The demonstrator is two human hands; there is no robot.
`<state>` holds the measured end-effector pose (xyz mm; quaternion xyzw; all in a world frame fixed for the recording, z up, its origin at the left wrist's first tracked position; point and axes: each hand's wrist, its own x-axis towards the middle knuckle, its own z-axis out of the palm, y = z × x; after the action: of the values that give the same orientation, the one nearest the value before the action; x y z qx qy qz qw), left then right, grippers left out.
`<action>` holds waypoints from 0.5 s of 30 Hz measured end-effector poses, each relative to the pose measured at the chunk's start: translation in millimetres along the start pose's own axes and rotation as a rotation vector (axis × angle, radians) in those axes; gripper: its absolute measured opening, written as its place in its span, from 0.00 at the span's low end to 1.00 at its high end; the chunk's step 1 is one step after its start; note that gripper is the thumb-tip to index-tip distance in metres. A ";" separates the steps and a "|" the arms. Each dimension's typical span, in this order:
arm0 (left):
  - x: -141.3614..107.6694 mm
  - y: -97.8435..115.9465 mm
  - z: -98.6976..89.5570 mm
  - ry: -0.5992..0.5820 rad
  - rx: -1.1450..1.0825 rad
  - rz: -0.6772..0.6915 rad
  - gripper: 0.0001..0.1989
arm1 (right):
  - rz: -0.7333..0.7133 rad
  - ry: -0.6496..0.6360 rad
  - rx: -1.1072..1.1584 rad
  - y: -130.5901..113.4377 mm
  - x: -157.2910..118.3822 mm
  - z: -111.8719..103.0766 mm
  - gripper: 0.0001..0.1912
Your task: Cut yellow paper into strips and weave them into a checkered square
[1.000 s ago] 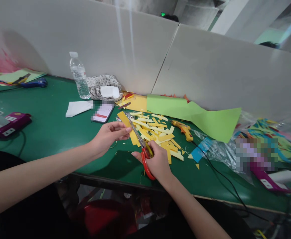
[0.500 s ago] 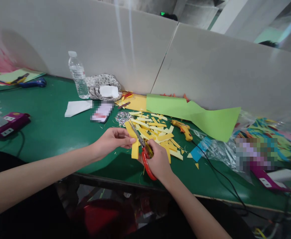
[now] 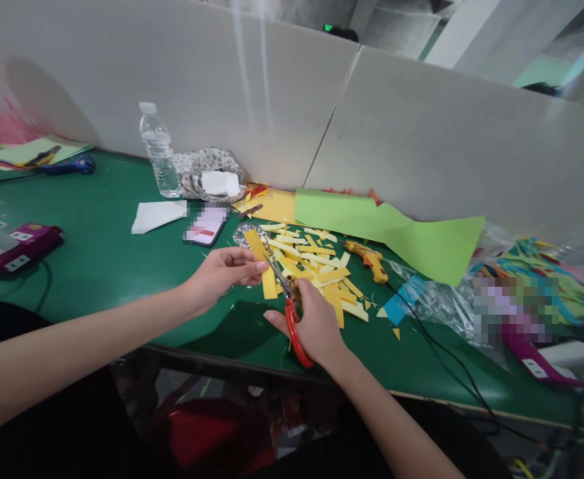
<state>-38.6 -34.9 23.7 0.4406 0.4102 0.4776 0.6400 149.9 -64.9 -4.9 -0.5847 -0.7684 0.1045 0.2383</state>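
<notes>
My left hand pinches a yellow paper strip between thumb and fingers, above the green table. In my right hand is a pair of scissors with red handles. Its blades point up and away, lying close along the strip's right side; whether they touch the paper I cannot tell. The right thumb sticks out to the left of the handles. Just beyond both hands spreads a heap of cut yellow paper pieces. A patterned, shiny round item lies partly behind the strip.
Behind the heap lie a yellow glue gun with a black cord and a green paper sheet. A water bottle, phone and white tissue are at left. Purple power strips and plastic bags flank the work area.
My left hand has drawn the yellow strip slightly up and left. The right thumb has swung out to the left, and the scissors have shifted slightly away from the strip.
</notes>
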 end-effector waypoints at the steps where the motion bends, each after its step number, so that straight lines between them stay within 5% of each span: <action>1: 0.0 -0.3 -0.4 -0.006 0.003 -0.003 0.09 | -0.014 0.004 -0.010 -0.4 -0.3 0.6 0.28; 15: -3.3 -5.4 0.7 -0.136 0.046 -0.088 0.08 | -0.022 0.057 -0.034 2.3 -1.1 3.0 0.23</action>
<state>-37.3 -39.0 19.0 0.4682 0.3957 0.4084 0.6763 150.6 -65.0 -8.8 -0.5827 -0.7694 0.0720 0.2514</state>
